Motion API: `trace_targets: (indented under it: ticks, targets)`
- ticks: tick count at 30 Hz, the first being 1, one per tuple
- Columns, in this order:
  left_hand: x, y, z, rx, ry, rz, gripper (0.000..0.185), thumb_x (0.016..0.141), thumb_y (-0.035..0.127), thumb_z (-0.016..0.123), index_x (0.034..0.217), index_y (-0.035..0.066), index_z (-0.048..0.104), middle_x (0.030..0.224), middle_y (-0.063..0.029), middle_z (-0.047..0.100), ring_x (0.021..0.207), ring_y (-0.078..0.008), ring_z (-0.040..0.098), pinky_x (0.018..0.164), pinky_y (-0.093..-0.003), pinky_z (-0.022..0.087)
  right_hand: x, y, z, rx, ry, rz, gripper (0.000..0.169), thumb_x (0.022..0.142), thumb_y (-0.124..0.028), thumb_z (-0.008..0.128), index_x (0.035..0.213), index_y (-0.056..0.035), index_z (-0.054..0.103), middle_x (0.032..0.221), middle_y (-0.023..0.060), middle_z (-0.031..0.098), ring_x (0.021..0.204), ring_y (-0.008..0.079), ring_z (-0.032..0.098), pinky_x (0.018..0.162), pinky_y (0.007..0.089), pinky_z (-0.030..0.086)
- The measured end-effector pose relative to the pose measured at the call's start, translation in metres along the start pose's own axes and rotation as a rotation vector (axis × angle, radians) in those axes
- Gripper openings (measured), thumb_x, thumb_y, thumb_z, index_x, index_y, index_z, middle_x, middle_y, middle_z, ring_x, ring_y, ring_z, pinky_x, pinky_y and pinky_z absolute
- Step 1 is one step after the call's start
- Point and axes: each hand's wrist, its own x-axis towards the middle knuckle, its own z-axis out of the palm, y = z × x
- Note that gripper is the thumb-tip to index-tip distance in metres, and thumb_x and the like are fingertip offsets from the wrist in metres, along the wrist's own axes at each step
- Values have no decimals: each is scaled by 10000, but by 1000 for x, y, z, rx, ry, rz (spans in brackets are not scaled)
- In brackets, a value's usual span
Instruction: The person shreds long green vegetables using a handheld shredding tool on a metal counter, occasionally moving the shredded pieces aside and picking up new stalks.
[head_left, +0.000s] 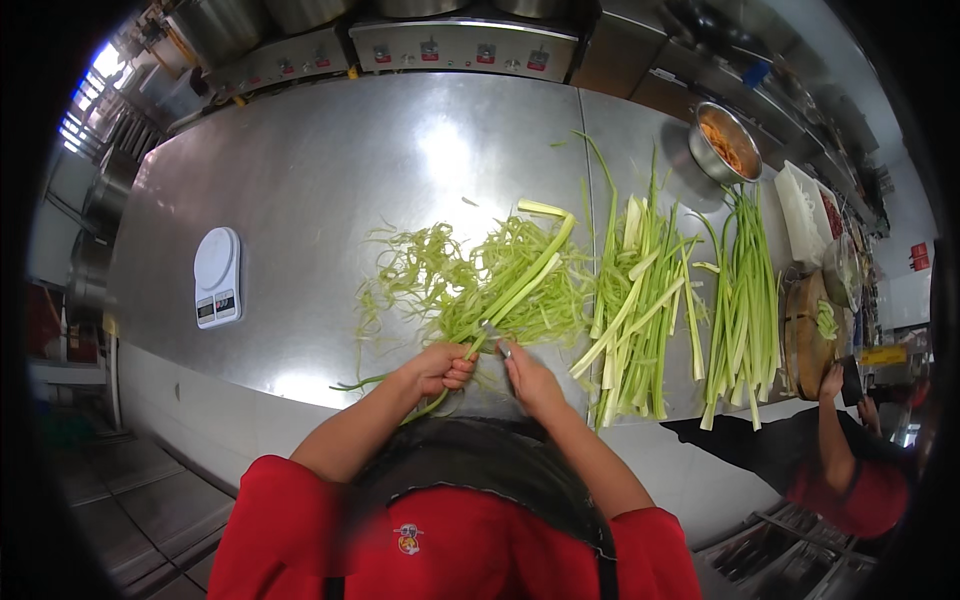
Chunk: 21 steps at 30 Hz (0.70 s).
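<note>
My left hand (445, 369) is closed around the lower, thin end of long green stalks (531, 279) that look like celery. They slant away from me to the upper right, one with its pale end bent over to the left. A small metal tool, apparently a peeler (505, 348), is gripped in my right hand (531, 379), its head against the stalks just beyond my left fist. Beneath them spreads a loose heap of curled green peelings (427, 266). To the right lies a pile of stalks with pale cut ends (637, 300).
A white kitchen scale (218, 277) sits left on the steel table (300, 195). Farther right are another stalk bundle (742, 300), a round wooden chopping block (806, 337), a steel bowl of orange shreds (725, 142) and a white tub (802, 214). A co-worker's hand (831, 381) is beside a cleaver (851, 381).
</note>
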Motion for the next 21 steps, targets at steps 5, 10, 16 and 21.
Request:
trace_targets:
  ticks: [5,10,16,21]
  targets:
    - [-5,-4,2,69,57,47,208,905,230,394,743,106,436,522,66,305,418,-46,245,353,-178,196,15,9,-14,-108,81,112,312,902,-225,412,1179,-86,439,891,235,573,817,414,542,680,459,428]
    - [-38,-5,17,317,193,97,232,906,273,417,768,93,467,528,49,354,418,-52,274,364,-198,212,18,42,-40,15,510,146,326,913,-226,398,1185,-51,441,784,234,564,711,395,552,610,442,428]
    - [-97,10,48,863,390,274,256,885,245,468,700,73,509,563,31,423,459,-62,349,415,-217,274,3,-5,-57,359,649,280,385,838,-143,545,1205,-63,458,841,50,534,733,123,506,657,274,433]
    - [-151,45,107,1332,450,334,254,846,201,521,714,-12,565,569,3,464,515,-78,399,474,-246,330,1,-52,-64,659,358,-124,579,767,-118,647,1272,-57,371,994,47,556,923,121,510,803,250,420]
